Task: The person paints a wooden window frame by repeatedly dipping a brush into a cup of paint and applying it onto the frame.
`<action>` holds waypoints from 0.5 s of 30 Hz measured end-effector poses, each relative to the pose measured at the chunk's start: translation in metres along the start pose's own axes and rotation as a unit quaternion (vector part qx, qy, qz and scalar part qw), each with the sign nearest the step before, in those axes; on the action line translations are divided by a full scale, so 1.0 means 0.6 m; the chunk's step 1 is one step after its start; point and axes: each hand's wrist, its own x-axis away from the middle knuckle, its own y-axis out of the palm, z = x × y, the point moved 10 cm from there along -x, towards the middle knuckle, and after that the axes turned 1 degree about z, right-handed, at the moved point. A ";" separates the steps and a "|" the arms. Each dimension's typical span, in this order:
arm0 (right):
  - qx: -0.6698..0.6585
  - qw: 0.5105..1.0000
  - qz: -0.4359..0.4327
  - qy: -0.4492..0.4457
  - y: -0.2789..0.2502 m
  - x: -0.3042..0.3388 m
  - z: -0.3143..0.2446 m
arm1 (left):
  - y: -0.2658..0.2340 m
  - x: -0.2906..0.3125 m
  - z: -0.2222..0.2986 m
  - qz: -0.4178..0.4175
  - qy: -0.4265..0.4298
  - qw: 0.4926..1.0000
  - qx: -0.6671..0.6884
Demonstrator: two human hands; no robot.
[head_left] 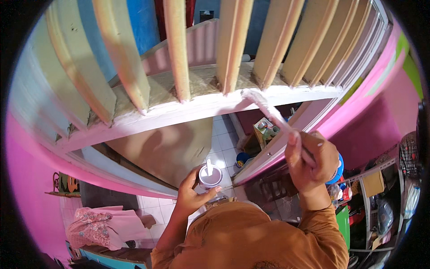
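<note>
My right hand [312, 158] is closed around the handle of a paintbrush [270, 109] smeared with white paint. The brush tip rests on the upper edge of a white wooden crossbeam [179, 117] above a doorway, beside the foot of a slat. Lower down, my left hand [190, 196] grips a small cup [210, 181] of white paint, thumb on one side and fingers on the other. A white stick [209, 167] stands tilted in that cup. White spots dot the fingers of both hands.
Several cream wooden slats [178, 54] rise from the crossbeam. Below is a door panel [165, 148] and a tiled floor [219, 134]. Pink walls [27, 179] flank the doorway. A loaded shelf [371, 201] stands at right; pink clothing [105, 226] hangs at lower left.
</note>
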 end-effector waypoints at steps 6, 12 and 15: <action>0.081 0.991 0.051 0.095 -0.047 0.034 0.075 | 0.011 -0.008 -0.003 -0.005 -0.001 1.000 0.013; 0.157 0.966 0.096 0.184 -0.108 0.066 0.145 | 0.032 -0.018 -0.008 -0.018 -0.018 1.000 0.005; 0.174 0.968 0.073 0.163 -0.108 0.075 0.139 | 0.044 -0.024 -0.012 -0.032 -0.014 0.999 -0.024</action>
